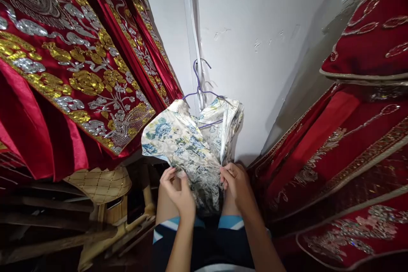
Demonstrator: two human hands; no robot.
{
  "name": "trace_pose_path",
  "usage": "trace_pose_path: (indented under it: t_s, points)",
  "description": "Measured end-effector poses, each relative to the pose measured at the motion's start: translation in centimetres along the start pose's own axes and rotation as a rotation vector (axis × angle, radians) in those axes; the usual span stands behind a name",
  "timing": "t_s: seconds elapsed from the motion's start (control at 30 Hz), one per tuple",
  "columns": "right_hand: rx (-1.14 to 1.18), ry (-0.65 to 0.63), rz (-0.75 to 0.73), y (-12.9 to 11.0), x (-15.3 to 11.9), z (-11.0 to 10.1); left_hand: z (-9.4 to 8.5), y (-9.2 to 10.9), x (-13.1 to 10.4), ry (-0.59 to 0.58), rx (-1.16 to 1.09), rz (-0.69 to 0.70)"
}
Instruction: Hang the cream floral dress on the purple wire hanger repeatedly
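A cream dress [188, 148] with blue and yellow flowers hangs in front of me on a purple wire hanger [198, 80]. Its short sleeve spreads out at the left, and the neckline gapes in a V where the hanger's lower bar shows. My left hand [178, 189] pinches the cloth at the left side, below the sleeve. On the other side, my right hand [234, 180] has thumb and fingers closed on the edge of the dress near the waist. The lower part of the dress falls into shadow between my legs.
Red garments with gold and silver embroidery [86, 80] hang close on the left. More beaded red garments [318, 148] crowd the right. A pale scuffed door or panel [248, 38] stands behind the dress. A wooden chair with a gold quilted back [102, 185] is at lower left.
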State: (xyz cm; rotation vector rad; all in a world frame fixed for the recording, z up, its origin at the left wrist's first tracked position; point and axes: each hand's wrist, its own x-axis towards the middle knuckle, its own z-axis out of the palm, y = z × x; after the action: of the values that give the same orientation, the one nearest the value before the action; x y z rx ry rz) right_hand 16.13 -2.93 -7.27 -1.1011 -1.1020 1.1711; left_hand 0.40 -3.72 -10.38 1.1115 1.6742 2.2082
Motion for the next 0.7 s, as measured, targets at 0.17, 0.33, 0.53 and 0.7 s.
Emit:
trace_pose_path:
  t_s: [0.17,0.33,0.53,0.7]
  points:
    - [0.060,-0.063,0.075,-0.1,-1.1,1.3,1.6,1.4,-2.2,-0.669,-0.006,0.050]
    - [0.104,-0.130,0.090,-0.5,-1.9,2.0,1.7,1.7,-2.9,-0.675,0.021,0.005]
    - [0.143,-0.107,0.153,-2.3,-0.1,1.6,1.4,1.5,-3.0,-0.721,0.050,0.056]
    - [0.208,-0.144,0.086,-7.0,5.1,2.6,1.5,0.9,-2.9,-0.727,0.118,0.100]
